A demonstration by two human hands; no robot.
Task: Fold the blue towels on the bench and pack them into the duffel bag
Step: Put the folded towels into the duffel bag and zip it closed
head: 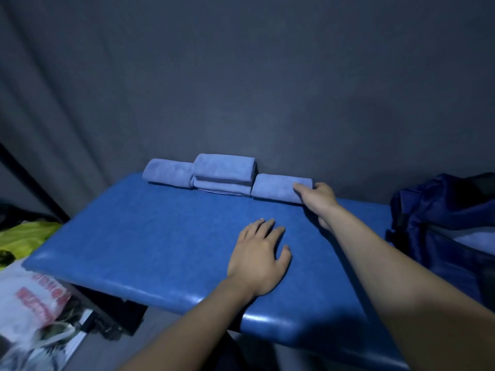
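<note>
Towels in pale blue sit in a row along the far edge of the bench, against the grey curtain. The right hand grips the rightmost rolled towel at its right end: the thumb lies over the front of the roll and the fingers curl round behind its end, so the roll sits inside the closed grasp. Just to the left of those fingers, touching the held roll, is a folded stack of flat layers with a thicker fold on top, and beyond that, furthest from the hand, lies another rolled towel. All of this cloth looks soft and napped, with rounded edges.

The left hand lies palm down on the bench nearer the person, fingers spread flat and holding nothing; the towels are well ahead of its fingertips. The bench top is a smooth, glossy padded slab in deeper blue, with rounded corners that catch the light.

To the right of the gripping hand, off the end of the bench, slumps a dark navy duffel bag of limp fabric, with something pale showing at its opening. Far to the left, below the bench, lie a yellow-green cloth and a crinkled white plastic bag with red print.
</note>
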